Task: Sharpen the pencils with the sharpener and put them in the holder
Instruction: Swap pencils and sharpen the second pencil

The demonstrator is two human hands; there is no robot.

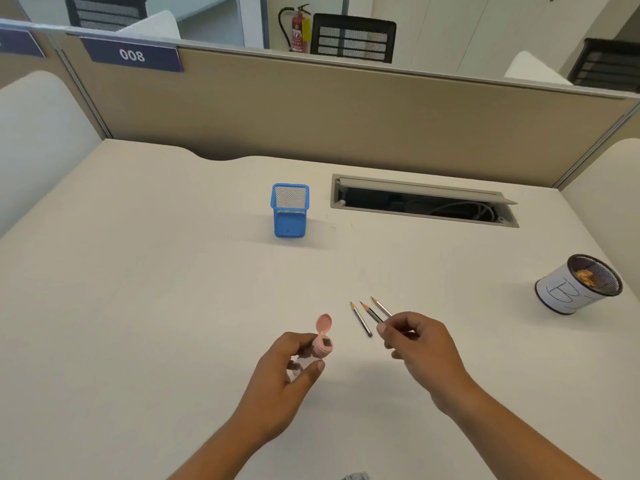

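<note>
My left hand (292,368) grips a pink pencil sharpener (322,344) with a clear body, its round lid flipped open upward. Three short pencils lie side by side on the white desk, tips pointing away from me: the left pencil (361,318), the middle pencil (371,311) and the right pencil (381,305). My right hand (420,344) pinches thumb and forefinger over the rear end of the right pencil; the middle pencil's rear end touches my thumb tip. The blue mesh holder (289,209) stands upright and looks empty, well beyond both hands.
A round mesh cup (576,284) wrapped in white paper holds shavings at the right. An open cable hatch (424,200) is set into the desk behind the pencils. Beige partition walls (346,109) close off the desk's back and sides.
</note>
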